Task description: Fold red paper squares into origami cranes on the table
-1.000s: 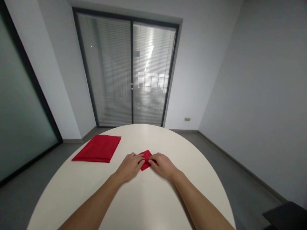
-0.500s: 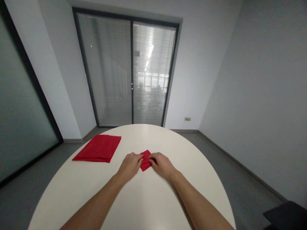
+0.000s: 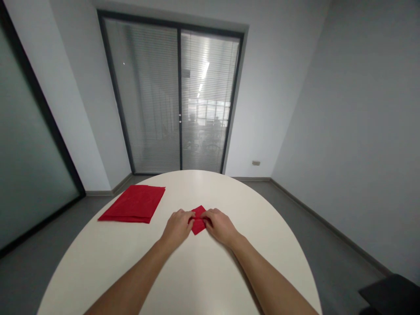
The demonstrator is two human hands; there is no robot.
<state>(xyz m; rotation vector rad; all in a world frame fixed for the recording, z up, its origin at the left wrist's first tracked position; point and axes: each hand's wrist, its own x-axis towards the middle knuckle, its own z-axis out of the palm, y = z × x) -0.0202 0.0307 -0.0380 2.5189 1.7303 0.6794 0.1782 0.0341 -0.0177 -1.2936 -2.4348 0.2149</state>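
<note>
A small folded red napkin (image 3: 198,225) lies on the white round table (image 3: 197,271), one corner aimed at me and another away. My left hand (image 3: 179,225) pinches its left side, thumb below and fingers above. From the right, my right hand (image 3: 220,225) grips the other side, its fingertips reaching in over the middle. A crease or raised fold runs across between both sets of fingertips. The napkin's left and right corners are hidden under my fingers.
A flat stack of larger folded red napkins (image 3: 133,203) rests near the table's left edge. Beyond the table stand glazed doors with blinds (image 3: 179,100). A black chair part (image 3: 392,293) shows at the lower right.
My right fingertips have shifted slightly left and inward over the napkin. The fold across it now sits nearer its middle. My left hand is almost still, and the stack is unmoved.
</note>
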